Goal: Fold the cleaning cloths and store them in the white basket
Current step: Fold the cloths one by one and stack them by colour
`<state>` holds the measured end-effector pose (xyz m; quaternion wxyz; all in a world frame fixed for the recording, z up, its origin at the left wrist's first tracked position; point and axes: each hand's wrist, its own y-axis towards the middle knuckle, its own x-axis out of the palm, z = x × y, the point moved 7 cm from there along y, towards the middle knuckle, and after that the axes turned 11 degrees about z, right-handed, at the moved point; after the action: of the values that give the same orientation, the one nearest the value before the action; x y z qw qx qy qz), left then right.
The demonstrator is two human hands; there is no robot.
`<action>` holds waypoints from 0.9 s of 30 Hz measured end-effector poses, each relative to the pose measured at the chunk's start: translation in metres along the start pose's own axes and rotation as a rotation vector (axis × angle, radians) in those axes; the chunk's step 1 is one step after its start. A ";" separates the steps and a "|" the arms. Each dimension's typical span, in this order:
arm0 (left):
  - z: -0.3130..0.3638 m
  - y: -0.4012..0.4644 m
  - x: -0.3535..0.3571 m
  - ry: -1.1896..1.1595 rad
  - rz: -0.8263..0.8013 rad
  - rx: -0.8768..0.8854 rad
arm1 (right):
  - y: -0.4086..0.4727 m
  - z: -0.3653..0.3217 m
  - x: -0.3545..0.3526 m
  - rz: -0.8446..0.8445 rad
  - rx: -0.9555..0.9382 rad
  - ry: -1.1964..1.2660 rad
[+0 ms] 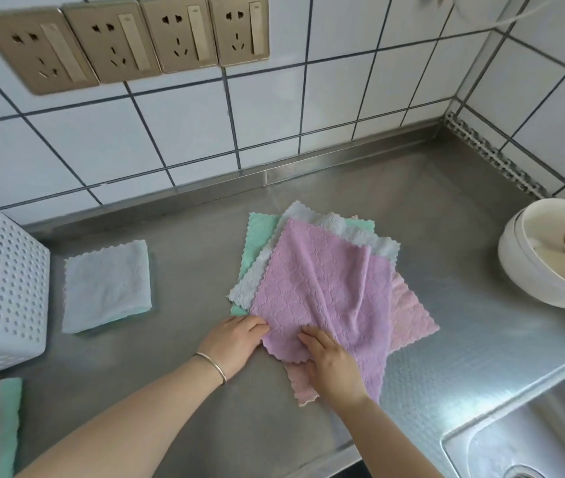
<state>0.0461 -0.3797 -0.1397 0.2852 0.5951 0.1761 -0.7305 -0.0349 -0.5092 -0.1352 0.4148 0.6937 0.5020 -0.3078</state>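
The left hand pinches the near-left corner of the purple cloth, its grip closed on the scalloped edge, while the right hand lies on the cloth's near edge with fingers curled into the fabric, likely pinning it for a fold. A raised crease runs from that grip toward the far-right corner, so the cloth sits as a diamond, its long diagonal pointing away and slightly right. It tops a fanned stack (grey, green and pink cloths beneath) in the middle of the steel bench. To the left lies a folded pale-blue cloth, just beside the white basket, probably staged for storing.
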 end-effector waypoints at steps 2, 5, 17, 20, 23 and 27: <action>-0.005 0.003 -0.002 -0.069 -0.047 -0.046 | 0.003 0.002 -0.002 -0.002 0.055 0.002; -0.011 0.015 -0.028 -0.237 0.096 -0.260 | 0.014 0.002 -0.010 -0.059 0.094 -0.086; -0.048 -0.005 -0.246 -0.239 0.713 -0.335 | 0.106 -0.030 -0.200 0.220 0.194 0.075; -0.080 -0.037 -0.284 -0.349 0.784 -0.441 | 0.127 -0.056 -0.211 0.195 0.230 0.227; -0.113 -0.075 -0.302 -0.387 0.776 -0.545 | 0.145 -0.085 -0.192 0.122 0.267 0.327; -0.138 -0.125 -0.310 -0.330 0.713 -0.643 | 0.153 -0.124 -0.154 0.053 0.272 0.371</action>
<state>0.1140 -0.1357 0.1193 0.7095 0.3767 0.1306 -0.5810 0.0650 -0.4910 0.0935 0.2261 0.8010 0.5049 -0.2289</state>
